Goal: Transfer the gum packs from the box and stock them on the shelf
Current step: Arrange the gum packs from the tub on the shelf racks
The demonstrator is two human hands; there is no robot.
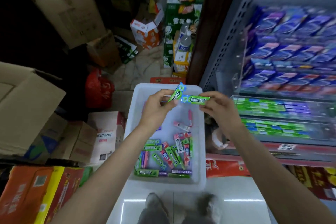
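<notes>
Shop aisle, white bin (200, 132), loose gum packs (163, 158)

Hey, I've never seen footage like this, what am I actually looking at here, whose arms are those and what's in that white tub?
There is no machine here. This single picture comes from a camera worn on a person's head, looking forward and down, so the two bare arms reaching into view belong to the wearer.

The left hand pinches one green gum pack, tilted upward. The right hand pinches a second green gum pack, held roughly level. Both are held above a white plastic box on the floor. At the near end of the box lies a loose pile of gum packs, green, pink and purple.

To the right stands the shelf, blurred, with rows of green packs already stocked and blue and purple packets higher up. Cardboard cartons crowd the left side.
</notes>
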